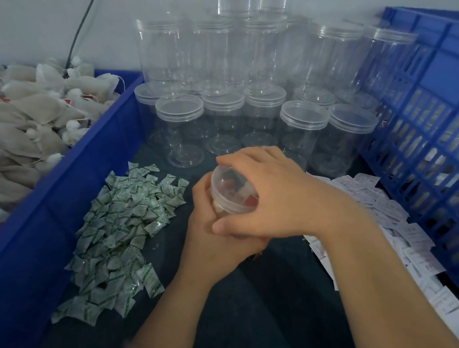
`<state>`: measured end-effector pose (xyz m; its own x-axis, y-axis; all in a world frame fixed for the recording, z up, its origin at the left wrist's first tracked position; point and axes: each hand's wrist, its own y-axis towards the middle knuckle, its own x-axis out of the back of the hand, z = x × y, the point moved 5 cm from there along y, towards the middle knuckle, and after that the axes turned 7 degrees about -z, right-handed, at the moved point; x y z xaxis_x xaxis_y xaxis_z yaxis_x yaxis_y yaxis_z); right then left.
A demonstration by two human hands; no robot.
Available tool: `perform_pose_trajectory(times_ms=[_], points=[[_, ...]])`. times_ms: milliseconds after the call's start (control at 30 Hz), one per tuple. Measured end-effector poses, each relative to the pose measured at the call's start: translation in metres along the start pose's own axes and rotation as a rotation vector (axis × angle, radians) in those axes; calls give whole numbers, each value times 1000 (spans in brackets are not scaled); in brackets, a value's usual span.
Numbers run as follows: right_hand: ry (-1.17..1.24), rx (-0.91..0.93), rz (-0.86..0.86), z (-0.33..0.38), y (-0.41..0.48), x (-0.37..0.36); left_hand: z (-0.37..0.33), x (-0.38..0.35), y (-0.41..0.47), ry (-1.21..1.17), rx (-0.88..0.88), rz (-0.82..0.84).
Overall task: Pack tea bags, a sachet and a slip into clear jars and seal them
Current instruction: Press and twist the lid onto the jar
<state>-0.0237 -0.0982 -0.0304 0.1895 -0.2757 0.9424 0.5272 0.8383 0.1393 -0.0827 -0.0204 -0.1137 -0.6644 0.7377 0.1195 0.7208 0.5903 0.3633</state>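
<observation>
The filled jar (239, 200) is being held tilted over the near middle of the counter (255, 303). The left hand (217, 240) is curling round its body from beneath to steady it, while the right hand (272, 194) is wrapping over the lid (221, 182), probably twisting it shut; sachets (125, 235) are lying left, slips (386, 210) right and empty jars (225, 109) beyond, all within reach

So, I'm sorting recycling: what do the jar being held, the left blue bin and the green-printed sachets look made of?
Held jar: clear glossy plastic, probably; contents show through, thin lid rim. Blue bin: opaque moulded plastic, dull sheen. Sachets: white, green print, crinkled, sealed edges; paper or film, cannot tell.
</observation>
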Motion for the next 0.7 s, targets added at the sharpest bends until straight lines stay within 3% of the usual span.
perform_pose_trajectory(times_ms=[200,400,533,700], points=[[223,77,64,-8,-3,8,-2,-2,-1,-83,-4,51],[190,1,-109,-2,3,7,-4,-3,-1,-24,3,-64],[85,61,-98,3,3,6,-4,0,-2,-74,31,27],[219,188,-212,1,0,14,-6,1,0,-127,41,57]])
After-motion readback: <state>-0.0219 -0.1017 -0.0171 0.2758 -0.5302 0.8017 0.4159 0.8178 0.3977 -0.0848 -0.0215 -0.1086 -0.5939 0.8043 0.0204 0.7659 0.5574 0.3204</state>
